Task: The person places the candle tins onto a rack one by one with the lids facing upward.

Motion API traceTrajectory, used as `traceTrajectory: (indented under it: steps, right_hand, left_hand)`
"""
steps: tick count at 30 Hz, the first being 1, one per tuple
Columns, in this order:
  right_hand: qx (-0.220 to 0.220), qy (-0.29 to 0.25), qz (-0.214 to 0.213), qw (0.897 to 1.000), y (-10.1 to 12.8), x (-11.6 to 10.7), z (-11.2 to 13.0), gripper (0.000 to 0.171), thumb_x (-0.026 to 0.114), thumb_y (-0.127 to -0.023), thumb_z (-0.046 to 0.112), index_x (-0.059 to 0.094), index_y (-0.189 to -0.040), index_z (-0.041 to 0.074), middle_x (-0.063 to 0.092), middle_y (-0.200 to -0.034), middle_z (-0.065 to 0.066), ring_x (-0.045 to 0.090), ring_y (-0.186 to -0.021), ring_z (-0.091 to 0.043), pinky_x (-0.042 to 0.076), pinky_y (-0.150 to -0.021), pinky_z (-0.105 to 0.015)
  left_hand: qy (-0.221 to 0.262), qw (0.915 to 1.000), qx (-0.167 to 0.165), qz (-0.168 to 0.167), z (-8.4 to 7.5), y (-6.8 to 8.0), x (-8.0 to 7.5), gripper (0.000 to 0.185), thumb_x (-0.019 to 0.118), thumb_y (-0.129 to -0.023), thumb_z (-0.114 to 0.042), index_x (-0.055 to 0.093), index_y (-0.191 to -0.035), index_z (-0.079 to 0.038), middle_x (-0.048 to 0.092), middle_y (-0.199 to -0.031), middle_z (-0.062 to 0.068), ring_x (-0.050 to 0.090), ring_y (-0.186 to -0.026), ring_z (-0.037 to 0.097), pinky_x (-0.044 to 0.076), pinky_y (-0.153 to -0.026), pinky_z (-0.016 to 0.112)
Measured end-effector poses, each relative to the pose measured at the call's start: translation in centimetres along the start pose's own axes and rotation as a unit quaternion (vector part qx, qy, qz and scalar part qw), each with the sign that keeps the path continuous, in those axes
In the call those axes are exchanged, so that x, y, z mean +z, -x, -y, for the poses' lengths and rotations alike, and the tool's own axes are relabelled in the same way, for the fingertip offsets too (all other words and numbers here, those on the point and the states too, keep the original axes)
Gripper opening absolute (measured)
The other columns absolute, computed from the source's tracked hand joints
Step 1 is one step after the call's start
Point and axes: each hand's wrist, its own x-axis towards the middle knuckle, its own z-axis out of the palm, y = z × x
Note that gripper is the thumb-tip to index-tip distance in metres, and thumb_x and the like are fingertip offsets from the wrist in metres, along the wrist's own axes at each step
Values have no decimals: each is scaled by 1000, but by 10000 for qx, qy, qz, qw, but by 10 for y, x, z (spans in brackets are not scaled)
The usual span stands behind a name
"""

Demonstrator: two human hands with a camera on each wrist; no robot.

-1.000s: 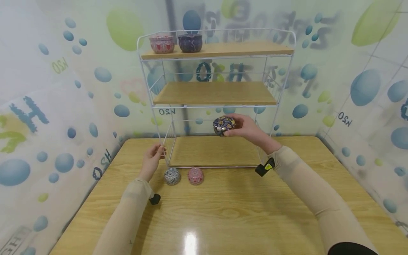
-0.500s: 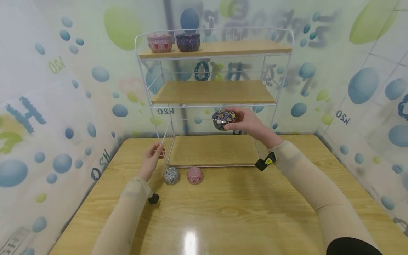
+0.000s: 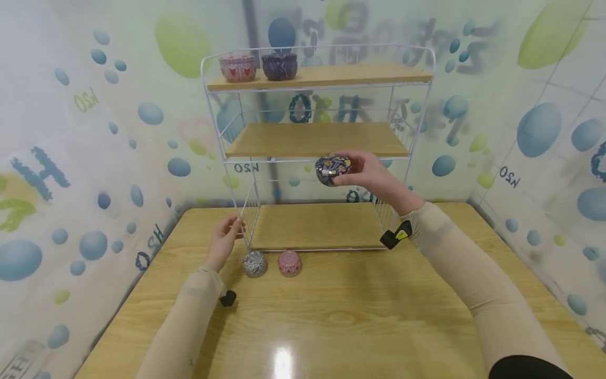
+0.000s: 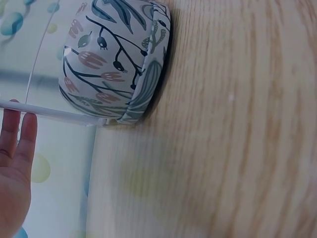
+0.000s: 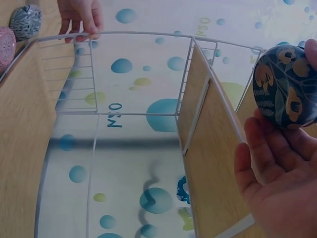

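My right hand (image 3: 371, 171) holds a round, dark blue tin (image 3: 327, 170) with yellow flowers between thumb and fingers, at the height of the middle shelf's front edge. In the right wrist view this floral tin (image 5: 283, 84) sits against the fingers. On the left, my left hand (image 3: 223, 241) grips the front post (image 4: 59, 114) of a white wire shelf rack (image 3: 322, 226). Just in front of the rack's lower left corner, a grey-and-white leaf-patterned tin (image 3: 254, 264) rests on the table. Beside it is a pink tin (image 3: 289, 263) with red hearts.
The top shelf (image 3: 360, 72) carries a pink heart-patterned tin (image 3: 239, 68) and a dark purple tin (image 3: 280, 66) at its left end. Below it lie the middle shelf (image 3: 317, 138) and the bottom board. Patterned walls enclose the wooden table (image 3: 331, 321).
My right hand has raised the dark floral tin from below the middle shelf to its front edge. My left hand keeps its hold on the rack post.
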Motion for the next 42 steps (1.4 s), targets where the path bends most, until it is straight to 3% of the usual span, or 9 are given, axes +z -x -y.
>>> traceTrajectory:
  steps: [4,11,14,18,25,30,33,42]
  right_hand:
    - [93,57,-155,9998,-1,-2,8,63,71,-85,7,44,-141,-2,56,-124,-19,61,-100,-22,53,-83,-31]
    - [-181,132,-281,9994,-11,-6,25,60,72,-84,9,49,-138,1,60,-120,-17,62,-100,-23,54,-81,-30]
    - [-273,28,-318,9991,-16,-7,30,58,72,-85,8,49,-138,1,60,-118,-16,62,-100,-24,54,-82,-31]
    - [-243,9,-440,9987,-21,-7,40,60,71,-85,10,48,-139,2,60,-117,-16,60,-101,-24,53,-83,-31]
    - [-108,457,-673,9966,-26,-8,58,58,74,-86,19,51,-139,12,59,-120,-13,58,-105,-25,50,-88,-38]
    - [-324,173,-615,9974,-30,-8,68,53,74,-86,13,54,-135,8,59,-121,-14,58,-105,-27,48,-92,-42]
    - [-451,139,-600,9971,-33,-7,72,52,73,-85,12,55,-134,7,60,-119,-14,58,-104,-27,49,-88,-36]
    - [-506,156,-841,9951,-36,-8,92,56,74,-84,11,54,-135,6,61,-116,-10,58,-102,-24,48,-88,-32]
  left_hand:
    - [36,10000,-33,25,0,1,1,27,46,-103,-9,52,-116,14,53,-108,36,60,-89,22,55,-84,40]
    - [108,9999,-65,-45,1,0,1,22,47,-103,-11,54,-112,8,61,-90,-6,59,-88,21,54,-85,43]
    - [107,9999,-64,-32,2,0,1,23,48,-103,-11,54,-113,9,60,-87,-12,59,-88,22,54,-85,42]
    - [85,9999,-56,-47,2,1,0,25,48,-103,-11,54,-114,10,62,-91,-4,60,-89,23,55,-83,39]
    - [56,10000,-8,-14,3,1,0,26,47,-103,-11,54,-116,11,54,-108,34,60,-88,16,56,-81,31]
    - [66,10000,-6,32,2,0,-1,27,47,-103,-11,53,-117,11,53,-110,36,59,-87,13,55,-82,31]
    - [71,10000,-28,22,3,0,-1,29,47,-103,-11,53,-118,13,54,-109,34,60,-87,13,55,-81,31]
    - [0,10000,-14,44,1,0,-1,27,47,-103,-12,53,-117,10,55,-109,32,60,-90,15,55,-81,30]
